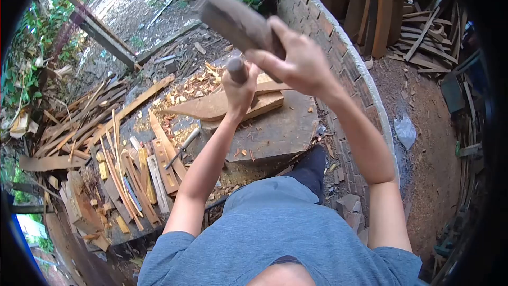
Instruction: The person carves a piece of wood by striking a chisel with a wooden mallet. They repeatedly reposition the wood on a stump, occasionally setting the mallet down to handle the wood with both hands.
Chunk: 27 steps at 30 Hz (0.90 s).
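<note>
My left hand (241, 92) is closed around the round wooden handle (237, 69) of a chisel, holding it upright over the work; its blade is mostly hidden behind my fingers. Raised above it, my right hand (301, 66) grips a thick wooden mallet (233, 20), slightly blurred, its head pointing to the upper left. Below the chisel, a long shaped piece of wood (203, 107) lies on top of a paler wooden block (269, 105). Both rest on a broad chopping stump (286, 132) with a few chips on it. Mallet and chisel are apart.
Wood chips (177, 95) cover the surface behind and left of the stump. Offcuts, strips and a dark metal-headed hand tool (182, 148) lie at the left. A low brick wall (344, 55) curves along the right. Planks (365, 16) lean beyond it, near a plastic bag (405, 131).
</note>
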Tool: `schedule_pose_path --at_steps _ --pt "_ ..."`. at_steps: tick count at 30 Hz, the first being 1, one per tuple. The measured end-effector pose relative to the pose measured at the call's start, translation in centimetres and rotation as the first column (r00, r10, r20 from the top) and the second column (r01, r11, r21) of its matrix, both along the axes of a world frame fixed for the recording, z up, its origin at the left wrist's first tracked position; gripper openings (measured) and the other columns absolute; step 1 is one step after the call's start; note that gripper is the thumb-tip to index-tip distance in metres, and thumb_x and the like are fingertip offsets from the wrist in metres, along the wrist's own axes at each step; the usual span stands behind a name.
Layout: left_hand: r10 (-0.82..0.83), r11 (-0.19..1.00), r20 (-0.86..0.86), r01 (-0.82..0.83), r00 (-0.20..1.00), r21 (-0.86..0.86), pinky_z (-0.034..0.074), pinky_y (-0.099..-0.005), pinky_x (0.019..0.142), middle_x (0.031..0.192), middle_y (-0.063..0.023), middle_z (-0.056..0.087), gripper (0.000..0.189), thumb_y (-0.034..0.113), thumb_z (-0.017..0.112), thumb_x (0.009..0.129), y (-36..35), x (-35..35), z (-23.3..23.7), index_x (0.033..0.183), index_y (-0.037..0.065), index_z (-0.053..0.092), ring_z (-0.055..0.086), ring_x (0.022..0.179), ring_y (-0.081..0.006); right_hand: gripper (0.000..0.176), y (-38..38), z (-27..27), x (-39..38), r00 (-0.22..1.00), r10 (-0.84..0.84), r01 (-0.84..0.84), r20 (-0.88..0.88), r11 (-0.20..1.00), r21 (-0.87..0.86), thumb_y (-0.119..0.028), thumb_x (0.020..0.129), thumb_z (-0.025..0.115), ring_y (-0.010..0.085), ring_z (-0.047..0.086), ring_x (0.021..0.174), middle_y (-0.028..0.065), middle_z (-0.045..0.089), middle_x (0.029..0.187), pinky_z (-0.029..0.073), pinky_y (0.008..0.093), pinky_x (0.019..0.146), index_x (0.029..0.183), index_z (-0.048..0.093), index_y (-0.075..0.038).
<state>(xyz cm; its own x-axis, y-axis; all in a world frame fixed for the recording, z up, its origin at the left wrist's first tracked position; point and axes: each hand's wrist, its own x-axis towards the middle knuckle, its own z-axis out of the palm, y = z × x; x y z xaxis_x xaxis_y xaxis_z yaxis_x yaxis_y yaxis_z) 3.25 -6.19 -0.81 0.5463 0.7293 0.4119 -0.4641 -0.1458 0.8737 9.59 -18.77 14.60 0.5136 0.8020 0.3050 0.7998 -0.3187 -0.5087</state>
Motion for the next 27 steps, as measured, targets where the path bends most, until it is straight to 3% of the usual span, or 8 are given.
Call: schedule_pose_path --at_steps 1,3,6,10,15,20,24,27 --pt "-0.011 0.989 -0.1 0.026 0.995 0.146 0.04 -0.0219 0.044 0.058 0.0015 0.055 0.022 0.013 0.072 0.086 0.1 -1.0 0.3 0.073 0.007 0.057 0.051 0.048 -0.0054 0.072 0.0 -3.1 0.9 0.994 -0.104 0.103 -0.035 0.994 -0.02 -0.064 0.083 0.056 0.0384 0.069 0.082 0.0211 0.07 0.088 0.053 0.047 0.075 0.124 0.052 -0.006" --pt "-0.166 0.985 -0.052 0.163 0.985 -0.057 0.04 -0.0224 0.041 0.055 0.0007 0.052 0.021 0.009 0.07 0.087 -0.2 -2.4 1.8 0.074 0.006 0.054 0.048 0.043 -0.0064 0.075 -0.6 -7.8 2.4 0.96 -0.247 0.222 -0.136 0.96 -0.171 -0.067 0.082 0.054 0.0395 0.067 0.096 0.0238 0.069 0.1 0.051 0.0482 0.084 0.128 0.051 -0.008" --pt "-0.059 0.991 0.041 0.064 0.997 -0.12 0.037 -0.0238 0.036 0.052 0.0002 0.047 0.021 0.006 0.067 0.089 1.0 -2.6 2.8 0.077 0.006 0.05 0.043 0.038 -0.0079 0.075 -1.7 -13.7 3.4 0.884 -0.363 0.242 -0.295 0.894 -0.377 -0.066 0.08 0.055 0.0398 0.064 0.105 0.0243 0.067 0.108 0.048 0.0485 0.09 0.128 0.05 -0.009" --pt "0.006 0.986 0.109 0.012 0.994 -0.166 0.035 -0.0238 0.036 0.052 0.0001 0.046 0.021 0.005 0.066 0.09 1.9 -1.4 3.4 0.078 0.006 0.049 0.042 0.038 -0.0077 0.072 -2.5 -18.7 3.0 0.896 -0.42 0.308 -0.144 0.821 -0.481 -0.062 0.08 0.057 0.0406 0.065 0.103 0.0259 0.067 0.107 0.048 0.0519 0.089 0.128 0.049 -0.008" --pt "0.024 0.992 0.115 -0.009 0.993 -0.129 0.035 -0.0229 0.036 0.052 0.0001 0.047 0.021 0.006 0.066 0.091 1.5 0.0 2.8 0.078 0.006 0.05 0.042 0.038 -0.0073 0.061 -2.3 -18.7 1.8 0.906 -0.406 0.302 -0.123 0.822 -0.483 -0.055 0.082 0.06 0.0437 0.065 0.098 0.0272 0.068 0.1 0.047 0.0543 0.086 0.117 0.046 -0.007" --pt "0.134 0.986 0.024 -0.135 0.991 0.095 0.036 -0.0211 0.036 0.054 -0.0002 0.05 0.023 0.006 0.067 0.09 2.0 1.5 1.0 0.075 0.005 0.051 0.046 0.04 -0.0065 0.063 -2.5 -18.4 1.8 0.909 -0.399 0.299 -0.117 0.823 -0.483 -0.055 0.082 0.06 0.0435 0.065 0.098 0.0269 0.068 0.1 0.048 0.0533 0.085 0.118 0.046 -0.006" --pt "0.11 0.991 -0.02 -0.108 0.994 0.081 0.041 -0.0214 0.046 0.059 0.0019 0.058 0.024 0.013 0.073 0.087 2.5 2.1 0.5 0.07 0.007 0.057 0.054 0.05 -0.0055 0.066 -2.4 -19.1 1.8 0.909 -0.406 0.315 -0.097 0.82 -0.478 -0.056 0.082 0.059 0.0433 0.065 0.098 0.0266 0.068 0.101 0.049 0.0527 0.085 0.122 0.045 -0.005" --pt "0.139 0.97 -0.019 -0.132 0.99 0.205 0.041 -0.0213 0.046 0.06 0.0019 0.058 0.021 0.012 0.073 0.087 1.5 2.2 1.1 0.073 0.006 0.057 0.054 0.05 -0.0057 0.065 -2.6 -19.5 2.1 0.917 -0.39 0.324 -0.076 0.844 -0.427 -0.051 0.081 0.061 0.0411 0.068 0.086 0.0263 0.069 0.095 0.052 0.0508 0.074 0.123 0.046 -0.004"
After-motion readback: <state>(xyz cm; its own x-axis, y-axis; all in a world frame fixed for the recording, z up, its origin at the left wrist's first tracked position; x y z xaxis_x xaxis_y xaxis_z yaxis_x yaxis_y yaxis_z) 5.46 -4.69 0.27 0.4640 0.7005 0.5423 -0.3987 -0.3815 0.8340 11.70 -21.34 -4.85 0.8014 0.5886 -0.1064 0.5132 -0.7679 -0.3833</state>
